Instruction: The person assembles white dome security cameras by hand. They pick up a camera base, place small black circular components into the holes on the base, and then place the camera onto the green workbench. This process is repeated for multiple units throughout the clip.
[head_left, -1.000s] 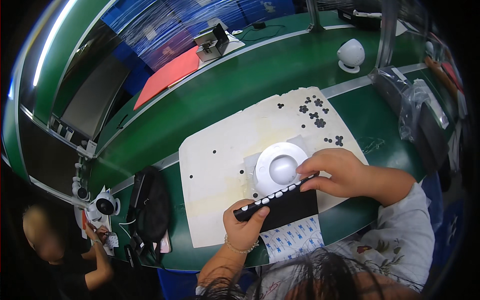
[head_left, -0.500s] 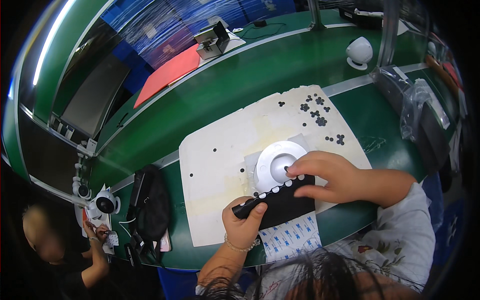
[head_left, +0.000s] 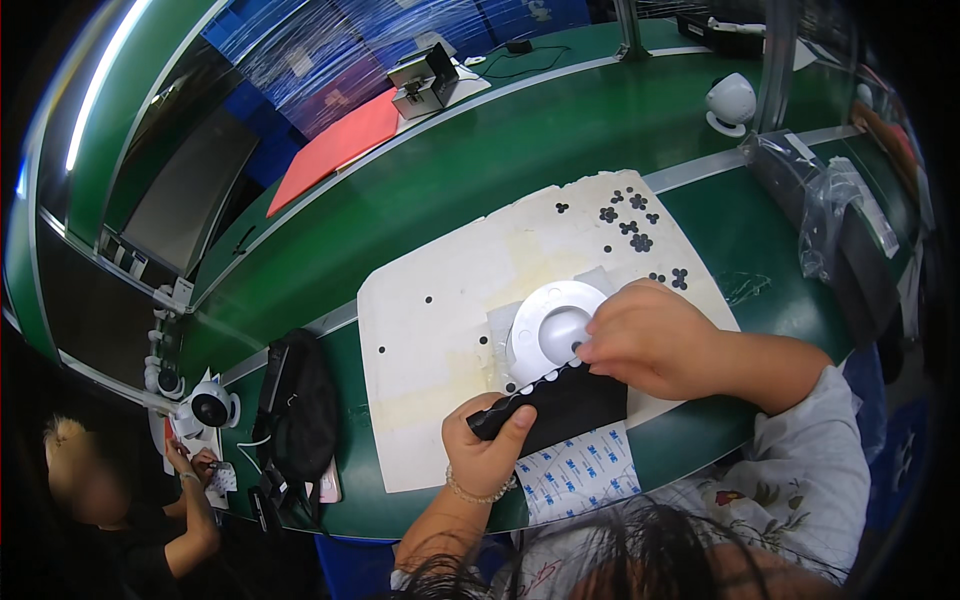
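Observation:
My left hand (head_left: 487,450) is closed round the left end of a black sheet (head_left: 580,415), its thumb on top. White half-round spots line the sheet's curled upper edge. At the right part of that edge my right hand (head_left: 655,340) is closed in a pinch, a small black round pad (head_left: 577,347) showing at its fingertips. Just beyond the sheet lies a white round base (head_left: 535,312) with a hollow middle, partly covered by the right hand. Below the black sheet, a white backing sheet (head_left: 580,482) with blue print sticks out toward me.
A pale board (head_left: 425,420) lies under the work on the green table, with several black dots (head_left: 640,242) at its far right. A black bag (head_left: 300,400) lies left. White cameras (head_left: 730,103) stand far right and left. Another person's hands (head_left: 190,462) work at the far left.
My right thumb and fingers, apart before, have come together in a pinch at the sheet's edge. The left hand keeps its hold almost unmoved.

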